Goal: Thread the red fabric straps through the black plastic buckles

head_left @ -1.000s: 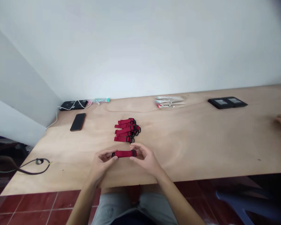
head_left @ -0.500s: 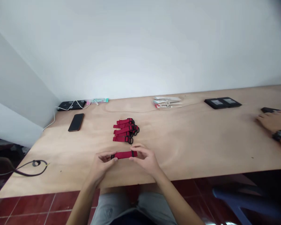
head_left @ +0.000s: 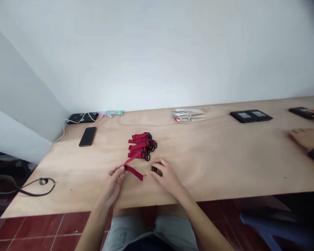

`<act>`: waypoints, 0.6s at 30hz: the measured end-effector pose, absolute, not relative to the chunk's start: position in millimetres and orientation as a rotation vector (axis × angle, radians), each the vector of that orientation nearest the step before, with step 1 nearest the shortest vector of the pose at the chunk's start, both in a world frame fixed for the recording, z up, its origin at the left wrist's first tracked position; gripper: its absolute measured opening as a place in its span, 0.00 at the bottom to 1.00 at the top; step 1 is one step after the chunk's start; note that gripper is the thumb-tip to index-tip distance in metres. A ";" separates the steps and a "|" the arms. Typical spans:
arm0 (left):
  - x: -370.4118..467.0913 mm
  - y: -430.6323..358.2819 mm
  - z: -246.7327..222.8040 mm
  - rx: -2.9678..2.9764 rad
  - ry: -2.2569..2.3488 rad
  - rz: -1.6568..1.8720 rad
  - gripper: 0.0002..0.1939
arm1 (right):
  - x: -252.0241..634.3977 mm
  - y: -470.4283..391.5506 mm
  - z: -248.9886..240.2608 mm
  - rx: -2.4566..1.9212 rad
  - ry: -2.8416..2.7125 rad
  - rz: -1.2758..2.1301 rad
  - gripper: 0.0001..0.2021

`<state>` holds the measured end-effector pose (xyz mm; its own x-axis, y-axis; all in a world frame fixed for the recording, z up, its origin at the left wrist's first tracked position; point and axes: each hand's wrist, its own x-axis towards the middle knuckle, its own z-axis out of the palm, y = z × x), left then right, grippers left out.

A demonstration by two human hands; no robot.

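Pinched in my left hand [head_left: 117, 177] is a red webbing strap [head_left: 135, 173], whose two ends spread apart to the right; a dark fitting shows at the fingers. The upper end reaches toward a pile of similar red straps with black buckles [head_left: 140, 144], lying just beyond my hands. My right hand [head_left: 165, 174] is closed around a small black slide buckle [head_left: 154, 169], held between thumb and fingers, apart from the strap.
A phone [head_left: 87, 136] and black boxes with a white cable [head_left: 81, 118] lie left. Thin packets [head_left: 188, 115] and two black cases [head_left: 251, 115] line the wall side. At right, another person's hand [head_left: 305, 137] rests by a black case [head_left: 301, 112]. A cable loop [head_left: 43, 182] lies front left.
The strap was stretched flat between both hands; now its ends hang apart from my left hand. The black buckle has come off into my right hand. The other person's hand has shifted.
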<state>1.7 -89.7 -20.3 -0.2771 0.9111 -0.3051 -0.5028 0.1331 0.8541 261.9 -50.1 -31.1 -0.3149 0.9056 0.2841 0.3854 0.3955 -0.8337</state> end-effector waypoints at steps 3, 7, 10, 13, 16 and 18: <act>10.7 -90.4 -22.3 0.457 1.111 1.435 0.14 | 261.7 -51.4 -26.4 -1.162 -2.008 0.750 0.12; 25.1 -95.3 -20.8 0.434 1.077 1.378 0.16 | 258.0 -54.8 -21.4 -1.150 -1.925 0.739 0.10; 37.1 -100.1 -21.1 0.364 1.025 1.364 0.20 | 253.6 -59.5 -15.7 -1.041 -1.792 0.912 0.13; 49.5 -104.6 -20.7 0.420 0.996 1.328 0.22 | 251.0 -65.8 -9.3 -0.967 -1.745 1.192 0.19; 58.9 -106.6 -17.8 0.557 0.985 1.261 0.23 | 256.1 -72.2 -4.1 -0.958 -1.698 1.384 0.21; 61.5 -105.9 -15.6 0.613 1.013 1.255 0.23 | 265.2 -76.2 -1.7 -0.937 -1.658 1.479 0.21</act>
